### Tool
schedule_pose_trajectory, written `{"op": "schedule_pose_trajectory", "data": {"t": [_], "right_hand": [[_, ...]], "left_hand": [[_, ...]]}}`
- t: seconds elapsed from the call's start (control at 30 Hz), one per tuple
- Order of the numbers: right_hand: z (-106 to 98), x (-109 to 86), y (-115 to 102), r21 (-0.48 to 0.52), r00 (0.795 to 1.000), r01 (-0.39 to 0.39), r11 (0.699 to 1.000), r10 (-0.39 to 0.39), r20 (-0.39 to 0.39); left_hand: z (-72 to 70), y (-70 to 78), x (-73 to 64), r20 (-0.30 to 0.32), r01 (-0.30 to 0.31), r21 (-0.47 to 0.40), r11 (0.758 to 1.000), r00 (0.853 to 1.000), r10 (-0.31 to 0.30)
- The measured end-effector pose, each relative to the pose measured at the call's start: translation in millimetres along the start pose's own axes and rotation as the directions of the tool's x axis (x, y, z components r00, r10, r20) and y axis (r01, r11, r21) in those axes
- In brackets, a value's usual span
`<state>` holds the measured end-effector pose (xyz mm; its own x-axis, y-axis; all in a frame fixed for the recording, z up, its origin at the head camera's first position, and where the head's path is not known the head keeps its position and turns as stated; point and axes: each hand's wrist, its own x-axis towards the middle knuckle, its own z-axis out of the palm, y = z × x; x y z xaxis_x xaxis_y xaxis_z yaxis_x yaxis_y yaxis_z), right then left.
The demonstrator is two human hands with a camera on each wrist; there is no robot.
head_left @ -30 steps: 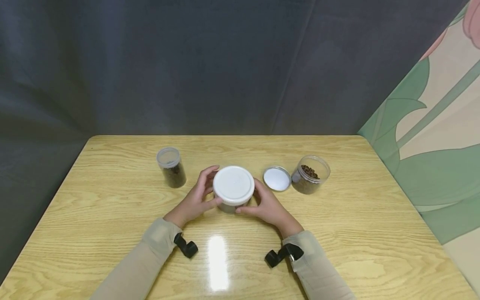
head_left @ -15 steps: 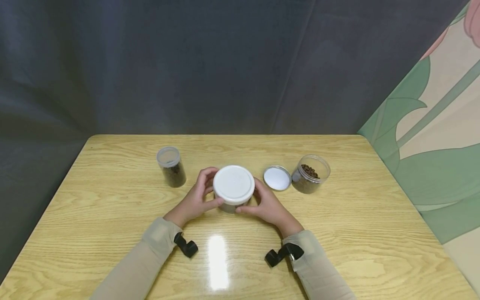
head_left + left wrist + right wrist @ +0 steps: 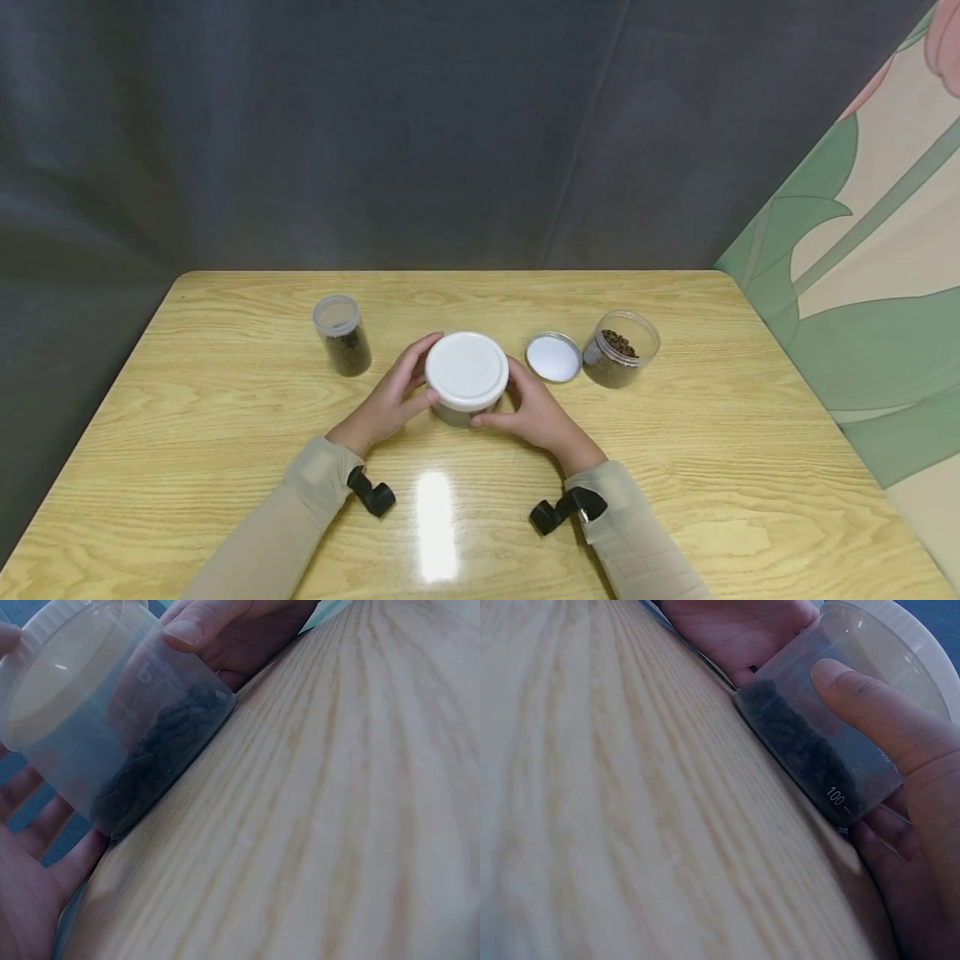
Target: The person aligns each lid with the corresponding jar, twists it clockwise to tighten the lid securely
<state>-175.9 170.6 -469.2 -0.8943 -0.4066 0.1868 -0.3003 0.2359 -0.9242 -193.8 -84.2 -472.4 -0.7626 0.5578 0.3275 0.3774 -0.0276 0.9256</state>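
Between both hands stands a clear plastic tub (image 3: 459, 417) with a white lid (image 3: 467, 369) on top. Dark bean-like pieces fill its lower part, and a printed scale reading 100 shows on the tub (image 3: 795, 712) in the right wrist view. My left hand (image 3: 390, 404) grips it from the left, thumb at the lid's edge and fingers round the far side. From the right, my right hand (image 3: 536, 412) holds the tub's wall, its thumb (image 3: 862, 697) lying across the front. The right fingers are partly hidden behind the tub.
To the left stands a tall clear jar (image 3: 349, 350) with dark contents. On the right, a round lid (image 3: 553, 357) with a metallic rim lies beside an uncovered clear jar (image 3: 611, 373) of brown pieces. The wooden table (image 3: 225, 400) ends at a dark curtain (image 3: 390, 133).
My left thumb has shifted slightly left along the lid's edge, and the left fingers have shifted a little too. The right hand and tub stay where they were.
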Motion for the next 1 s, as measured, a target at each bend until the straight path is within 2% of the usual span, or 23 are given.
{"op": "schedule_pose_trajectory", "data": {"t": [0.37, 1.0], "right_hand": [[-1.4, -0.7, 1.2, -0.012, 1.0, 0.006, 1.0, -0.006, 0.002], [-1.2, -0.6, 2.3, -0.017, 1.0, 0.01, 1.0, -0.01, 0.001]], "left_hand": [[2.4, -1.1, 0.6, -0.04, 0.018, -0.016, 1.0, 0.999, -0.019], [0.1, -1.8, 0.7, -0.006, -0.02, -0.006, 1.0, 1.0, 0.02]]}}
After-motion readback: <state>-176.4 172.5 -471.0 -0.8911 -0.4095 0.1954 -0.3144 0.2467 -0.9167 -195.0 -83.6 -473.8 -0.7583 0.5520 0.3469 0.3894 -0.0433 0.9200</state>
